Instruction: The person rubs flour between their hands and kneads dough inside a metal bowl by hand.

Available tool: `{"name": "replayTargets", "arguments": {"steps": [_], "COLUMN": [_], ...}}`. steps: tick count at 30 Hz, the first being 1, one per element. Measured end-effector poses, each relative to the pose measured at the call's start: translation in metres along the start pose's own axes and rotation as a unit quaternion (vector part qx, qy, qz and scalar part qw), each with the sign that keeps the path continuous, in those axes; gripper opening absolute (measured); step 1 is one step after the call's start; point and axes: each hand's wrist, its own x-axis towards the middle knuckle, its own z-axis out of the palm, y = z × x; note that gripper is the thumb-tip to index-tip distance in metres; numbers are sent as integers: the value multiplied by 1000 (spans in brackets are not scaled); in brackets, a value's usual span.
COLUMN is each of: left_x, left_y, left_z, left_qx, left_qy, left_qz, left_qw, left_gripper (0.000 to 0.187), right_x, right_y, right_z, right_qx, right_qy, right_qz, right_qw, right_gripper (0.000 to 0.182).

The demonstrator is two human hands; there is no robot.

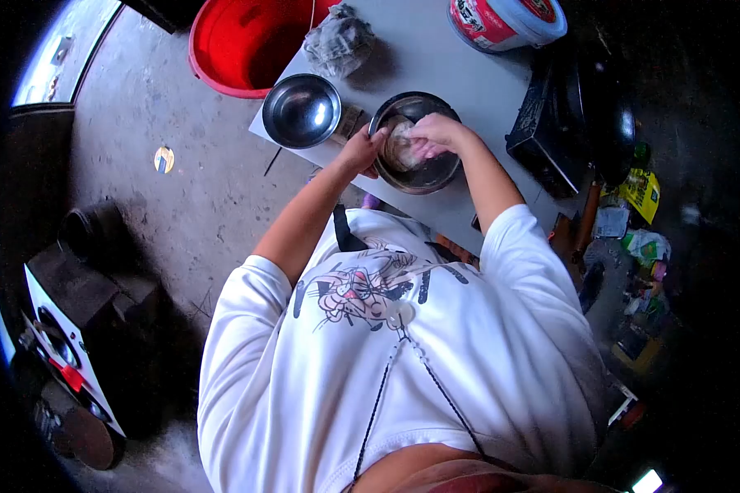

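A metal bowl (419, 182) stands on the light table in front of me, with a pale, soft, dough-like lump (400, 148) inside. My left hand (362, 152) grips the bowl's left rim, thumb on the edge. Reaching in from the right, my right hand (436, 135) is closed on the pale lump, its fingertips partly hidden in it. Left of my left hand, a second, shiny metal bowl (302, 111) sits near the table's edge and looks empty inside.
A crumpled grey cloth (339, 43) lies at the table's back left, beside a large red bucket (247, 41). At the back right stands a white tub (506, 23) with a red label. A black box-shaped object (547, 131) borders the table's right side, with packets (640, 195) beyond.
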Motion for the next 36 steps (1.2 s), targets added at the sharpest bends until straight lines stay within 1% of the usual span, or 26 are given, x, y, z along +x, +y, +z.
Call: {"name": "replayTargets", "arguments": {"steps": [1,2,3,5,7,8,9,11,12,14,15,17,18,20,21,23,24,25,27,28,29,31,33,34,35,36], "left_x": [0,2,3,3,0,5,8,5,4,-1,-1,2,2,-1,-1,-2,3,6,10,10,8,5,6,7,5,2], "left_y": [-2,-4,-6,-1,-1,-4,-8,-6,-4,1,2,-1,-1,0,2,0,-2,-5,-5,-6,-5,-3,-4,-4,-3,-1], "left_z": [2,4,5,4,4,3,3,4,4,6,6,5,4,3,4,5,5,5,4,4,4,5,3,4,5,7], "left_qx": [18,17,13,17,15,-5,-27,-23,-20,-18,-16,-14,-20,-26,-20,-13,-10,-9,-2,2,0,16,25,38,38,30], "left_qy": [-2,14,15,9,13,13,13,18,24,33,43,43,37,35,31,24,26,30,28,29,32,43,48,51,51,54], "left_qz": [-2,14,9,-18,-9,-7,-7,-11,-12,-18,-23,-24,-23,-25,-20,-14,-7,-2,-5,-17,-14,15,10,5,5,14], "left_qw": [1000,1000,1000,1000,1000,1000,1000,1000,999,999,999,999,999,999,999,1000,1000,1000,1000,999,999,999,998,998,998,998], "left_gripper": [43,44,44,45,45,45,46,46,46,47,47,48,48,48,47,46,45,45,44,43,43,42,42,42,42,42], "right_x": [-1,-1,5,18,34,20,29,15,2,-46,-55,-53,-44,-22,-13,6,16,15,-4,-8,-20,-31,-7,30,23,15], "right_y": [-9,-16,-21,-13,4,11,16,25,28,25,32,52,62,78,79,76,74,62,27,25,4,-9,-15,9,2,10], "right_z": [-2,-2,4,8,22,39,29,23,22,42,41,31,25,14,7,-8,-15,-17,-15,-13,-24,-20,-21,-15,-5,15], "right_qx": [-174,-340,-453,-530,-544,-577,-584,-605,-605,-654,-671,-699,-698,-612,-612,-611,-551,-552,-639,-641,-485,-408,-552,-608,-601,-633], "right_qy": [55,106,193,310,273,299,244,153,153,87,79,78,75,146,144,156,190,191,42,56,-55,-24,130,171,168,183], "right_qz": [50,99,87,-55,-147,-226,-209,-254,-253,-197,-208,-183,-183,-119,-119,-124,-149,-150,-169,-167,-103,-27,-128,-269,-232,-236], "right_qw": [982,929,866,787,779,726,745,739,739,725,707,687,688,768,769,766,798,798,749,747,867,912,813,727,746,714], "right_gripper": [25,29,37,36,30,26,22,17,17,17,16,19,19,31,31,43,35,35,24,22,16,19,21,23,21,21]}}
